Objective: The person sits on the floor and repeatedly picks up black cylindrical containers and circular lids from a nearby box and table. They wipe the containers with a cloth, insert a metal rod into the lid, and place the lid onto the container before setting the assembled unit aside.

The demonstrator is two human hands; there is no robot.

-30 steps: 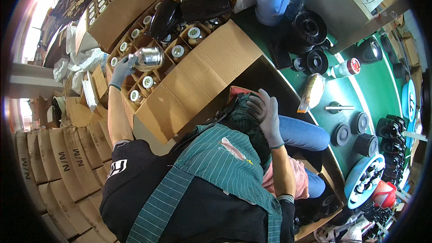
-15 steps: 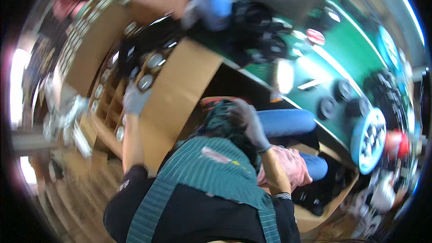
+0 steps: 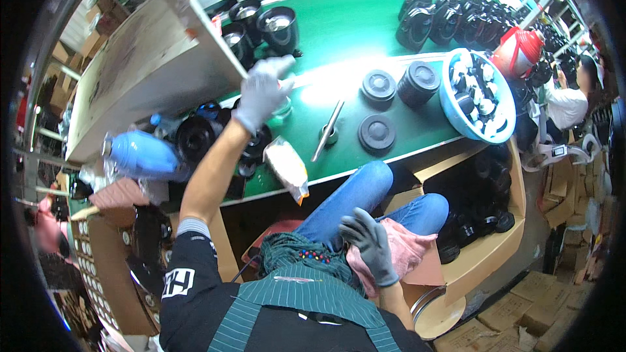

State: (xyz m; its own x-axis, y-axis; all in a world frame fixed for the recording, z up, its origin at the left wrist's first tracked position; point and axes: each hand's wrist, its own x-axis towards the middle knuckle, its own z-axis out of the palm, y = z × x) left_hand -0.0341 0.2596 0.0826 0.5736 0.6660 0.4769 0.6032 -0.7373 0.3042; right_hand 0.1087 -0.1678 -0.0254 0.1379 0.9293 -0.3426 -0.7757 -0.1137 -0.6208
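Over the green bench (image 3: pixel 352 36), toward its left end, the head view shows the gloved left hand (image 3: pixel 264 91) stretched out above the worktop, thumb side partly hidden. Below and just beside its fingers is a mostly covered clear jar (image 3: pixel 284 109), a little in from the near edge. Whether the fingers press on the jar or only hover there, I cannot tell. The right hand (image 3: pixel 370 241) is gloved too, fingers spread and holding nothing, over the pink cloth (image 3: pixel 402 251) on the lap.

For a sound reach, I would come at the jar from above and wrap the fingers evenly round it, since smooth clear walls could slip in a glove. Keeping the forearm high should spare the dark round parts (image 3: pixel 195 137) by the left end, and the wrist should clear the packet (image 3: pixel 287 164) at the near edge.

Counted: one jar, one packet and one metal rod (image 3: pixel 328 130) along the near edge; three groups of black discs (image 3: pixel 376 133) right of the rod, one a tall stack; three black pots (image 3: pixel 278 29) toward the left end; one blue basin (image 3: pixel 446 94) by the near right corner, its black and white pieces (image 3: pixel 479 94) too jumbled to count; one red jug (image 3: pixel 518 52) beyond it.
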